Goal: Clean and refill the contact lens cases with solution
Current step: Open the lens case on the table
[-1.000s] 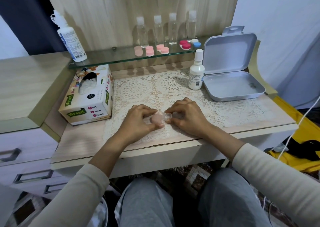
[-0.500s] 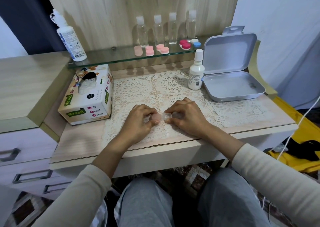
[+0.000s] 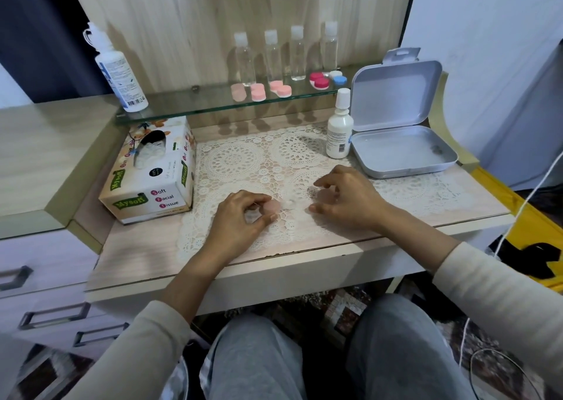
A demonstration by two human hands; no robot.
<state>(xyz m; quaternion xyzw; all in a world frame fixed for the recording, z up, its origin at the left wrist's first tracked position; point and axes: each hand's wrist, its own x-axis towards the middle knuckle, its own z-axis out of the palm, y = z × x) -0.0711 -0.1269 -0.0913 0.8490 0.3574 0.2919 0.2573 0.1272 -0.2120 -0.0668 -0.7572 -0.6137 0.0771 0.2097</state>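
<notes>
**Lens case uncapped over the lace mat**

The left hand (image 3: 240, 220) pinches a contact lens case (image 3: 272, 207) low over the lace mat (image 3: 237, 162), toward the front edge of the desk (image 3: 146, 247); its thumb and fingers are closed on the end with the pale pink lid, and the clear, uncapped well points to the right. The right hand (image 3: 347, 198) sits just beside it, apart from the case; its fingers are curled round a pale pink cap (image 3: 324, 196) — blurred and half hidden.

A tissue box (image 3: 152, 183) stands at the desk's left edge; a small white bottle (image 3: 339, 131) stands upright near the back edge, just beside an open metal tin (image 3: 402, 152) at the back right corner.

On the glass shelf (image 3: 189, 110) above the back edge — a large solution bottle (image 3: 122, 76) at the left end; four clear bottles (image 3: 271, 58) in a row; pink lens cases (image 3: 259, 91) in front of them; a red case (image 3: 320, 81) and a blue-and-white case (image 3: 338, 78) toward the right end.
</notes>
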